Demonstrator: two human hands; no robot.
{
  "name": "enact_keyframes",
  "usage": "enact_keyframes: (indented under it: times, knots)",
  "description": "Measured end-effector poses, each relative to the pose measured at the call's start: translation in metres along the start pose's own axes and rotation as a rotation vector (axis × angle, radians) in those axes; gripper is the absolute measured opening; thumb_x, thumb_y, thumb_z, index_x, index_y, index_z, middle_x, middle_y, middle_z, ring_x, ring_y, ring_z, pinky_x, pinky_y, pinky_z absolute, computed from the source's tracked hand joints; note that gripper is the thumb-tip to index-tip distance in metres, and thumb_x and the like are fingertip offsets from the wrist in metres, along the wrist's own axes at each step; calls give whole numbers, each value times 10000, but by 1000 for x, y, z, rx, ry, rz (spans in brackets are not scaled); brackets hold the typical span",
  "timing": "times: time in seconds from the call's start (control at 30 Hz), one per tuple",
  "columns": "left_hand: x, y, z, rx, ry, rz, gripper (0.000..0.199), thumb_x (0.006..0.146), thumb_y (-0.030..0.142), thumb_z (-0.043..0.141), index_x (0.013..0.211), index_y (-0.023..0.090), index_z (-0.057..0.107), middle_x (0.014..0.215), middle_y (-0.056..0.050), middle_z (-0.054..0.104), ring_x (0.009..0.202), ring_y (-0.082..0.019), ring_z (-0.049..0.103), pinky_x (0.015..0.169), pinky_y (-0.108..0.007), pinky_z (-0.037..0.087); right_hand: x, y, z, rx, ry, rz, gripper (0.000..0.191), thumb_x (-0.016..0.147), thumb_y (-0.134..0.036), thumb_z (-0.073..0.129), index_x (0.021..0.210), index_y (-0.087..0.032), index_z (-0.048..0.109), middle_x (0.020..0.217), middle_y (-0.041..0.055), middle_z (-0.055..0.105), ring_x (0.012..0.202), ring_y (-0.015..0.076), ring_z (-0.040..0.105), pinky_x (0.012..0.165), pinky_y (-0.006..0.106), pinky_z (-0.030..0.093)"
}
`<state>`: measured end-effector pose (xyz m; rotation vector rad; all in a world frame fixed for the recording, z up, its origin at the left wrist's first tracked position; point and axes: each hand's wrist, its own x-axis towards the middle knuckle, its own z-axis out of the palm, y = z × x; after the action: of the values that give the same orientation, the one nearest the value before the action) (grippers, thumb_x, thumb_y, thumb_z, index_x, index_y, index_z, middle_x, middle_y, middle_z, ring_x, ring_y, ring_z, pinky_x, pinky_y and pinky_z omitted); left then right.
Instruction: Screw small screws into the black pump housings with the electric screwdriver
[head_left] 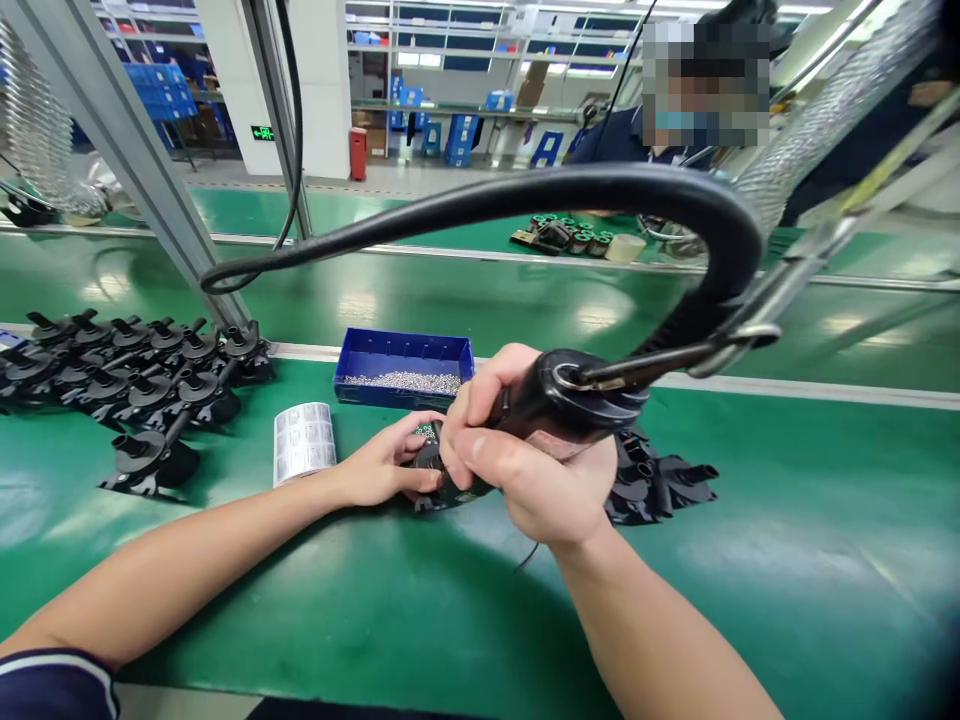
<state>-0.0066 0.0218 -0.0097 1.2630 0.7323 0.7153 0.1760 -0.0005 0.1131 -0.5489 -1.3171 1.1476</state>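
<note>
My right hand (536,460) is wrapped round a black corded power screwdriver (574,400), which hangs from a metal hook and slants down to the left. Its tip is hidden behind my fingers. Under it, my left hand (397,460) grips a small black part (429,458) with a green circuit board showing, resting on the green mat. Behind my hands stands a blue bin (405,365) of small silvery screws. A roll of white labels (304,442) lies left of my left hand.
Many black parts (150,385) stand in rows at the left, with one nearer (150,465). More black parts (664,485) lie right of my right hand. A thick cable (480,205) arches overhead. A metal post (142,150) rises at the left. A person (637,135) is across the line.
</note>
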Motion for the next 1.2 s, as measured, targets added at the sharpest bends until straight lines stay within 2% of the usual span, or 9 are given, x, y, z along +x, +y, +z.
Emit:
enact_keyframes:
  times: [0.17,0.27,0.37,0.47,0.53,0.8,0.93,1.03,1.2]
  knots:
    - [-1,-7,-3,-66,-40,-33,887,871,430,992,1586,245,501,1172,-84,802,885,-228,759,749,-327,585,4,2,1,26,-13,-27,140,784,-116,762,796,-237,691,627,-56,646,448,150,594,478,301,486]
    - [-3,-15,-1,-70,-76,-4,860,904,458,981,1567,247,476,1230,-102,797,1004,-253,776,857,-373,608,9,-4,0,-2,-48,-2,119,821,-142,791,811,-228,710,628,-45,680,462,177,654,484,315,553]
    - [-7,-23,6,-46,-94,34,851,893,443,1005,1523,272,459,1236,-83,790,1161,-280,775,1039,-453,597,12,-11,-4,-103,39,-65,141,843,-121,836,854,-233,750,667,-31,710,550,205,724,524,329,601]
    - [-12,-29,14,-3,-68,50,868,847,448,1044,1469,284,461,1222,-64,784,1166,-266,766,1046,-445,589,12,-9,-7,-62,133,-186,182,856,-97,843,913,-251,766,727,-26,747,616,217,759,595,360,646]
    - [-14,-30,18,7,-46,63,859,844,459,1045,1453,281,466,1270,-78,783,1176,-260,758,1025,-432,596,12,-3,-6,3,129,-184,172,863,-103,821,918,-253,758,723,-26,750,616,219,757,611,374,655]
    - [-15,-19,24,30,-52,32,886,851,467,1026,1505,268,462,1374,-111,749,1212,-284,755,919,-396,622,16,6,-12,24,0,-66,171,896,-88,806,955,-235,743,749,-33,776,621,190,763,609,336,652]
    - [-15,-17,25,60,-43,57,858,833,463,1038,1479,263,511,1330,-98,764,1209,-299,756,926,-413,631,17,4,-9,81,-124,7,175,820,-117,813,890,-233,703,657,-42,716,499,176,677,482,299,549]
    - [-15,-17,26,85,-37,70,814,824,448,1050,1439,245,556,1303,-97,773,1196,-305,755,967,-436,628,18,5,-1,50,-78,20,168,743,-114,780,808,-229,677,599,-54,652,421,142,565,434,278,450]
    - [-16,-19,26,71,-14,76,829,824,432,1047,1457,235,550,1383,-122,760,1252,-321,739,1018,-456,610,16,6,7,93,-4,44,147,728,-129,759,779,-224,659,586,-58,667,378,138,569,393,260,467]
